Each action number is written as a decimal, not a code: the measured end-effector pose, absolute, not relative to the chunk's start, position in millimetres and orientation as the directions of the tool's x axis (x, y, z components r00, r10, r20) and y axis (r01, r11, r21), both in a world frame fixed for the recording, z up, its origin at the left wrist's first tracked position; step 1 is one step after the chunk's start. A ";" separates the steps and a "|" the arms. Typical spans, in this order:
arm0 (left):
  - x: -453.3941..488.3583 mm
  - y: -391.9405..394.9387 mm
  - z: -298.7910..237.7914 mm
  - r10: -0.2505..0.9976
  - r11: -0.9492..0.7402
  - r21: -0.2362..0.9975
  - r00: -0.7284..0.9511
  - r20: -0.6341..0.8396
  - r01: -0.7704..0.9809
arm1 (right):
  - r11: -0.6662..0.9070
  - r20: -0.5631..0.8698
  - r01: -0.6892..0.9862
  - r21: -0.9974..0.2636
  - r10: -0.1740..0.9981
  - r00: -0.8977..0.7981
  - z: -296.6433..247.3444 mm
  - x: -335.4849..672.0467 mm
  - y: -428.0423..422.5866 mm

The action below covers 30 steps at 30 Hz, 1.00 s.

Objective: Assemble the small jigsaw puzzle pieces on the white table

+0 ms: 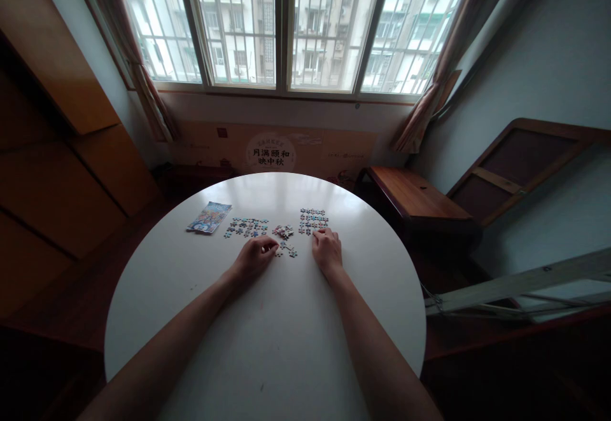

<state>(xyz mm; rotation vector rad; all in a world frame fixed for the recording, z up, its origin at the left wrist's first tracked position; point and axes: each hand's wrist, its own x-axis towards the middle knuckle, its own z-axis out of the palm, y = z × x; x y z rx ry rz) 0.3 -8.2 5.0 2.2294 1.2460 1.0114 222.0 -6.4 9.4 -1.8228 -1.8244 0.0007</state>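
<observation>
Small jigsaw pieces lie on a round white table (267,345). One group (246,227) is spread at the left, a little heap (284,231) sits in the middle, and a partly joined block (312,220) lies at the right. My left hand (255,257) rests with fingers curled, its fingertips pinched at a loose piece (278,253) near two more pieces (290,250). My right hand (327,250) lies knuckles up, fingers curled, touching the lower edge of the joined block. A colourful picture card (209,217) lies further left.
A wide barred window (286,27) with curtains fills the far wall. A wooden side table (410,195) stands to the right, with a framed board (520,163) leaning on the wall. Wooden cabinets (57,122) line the left side.
</observation>
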 end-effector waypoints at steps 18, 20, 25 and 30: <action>-0.6 -10.4 7.3 0.826 -0.562 0.594 0.352 0.440 0.576 | 0.171 0.463 0.848 -0.502 0.881 0.096 5.0 220.1 -1.9; -0.6 -12.5 10.2 0.817 -0.570 0.537 0.366 0.445 0.622 | 0.235 0.507 0.807 -0.542 0.857 0.091 3.3 217.5 -0.8; 1.6 -16.4 16.9 0.817 -0.563 0.456 0.380 0.433 0.689 | 0.367 0.527 0.685 -0.629 0.849 0.029 3.0 205.3 -3.8; 1.4 -14.9 17.0 0.823 -0.561 0.489 0.388 0.415 0.668 | 0.466 0.507 0.611 -0.640 0.854 -0.120 6.6 193.5 -11.6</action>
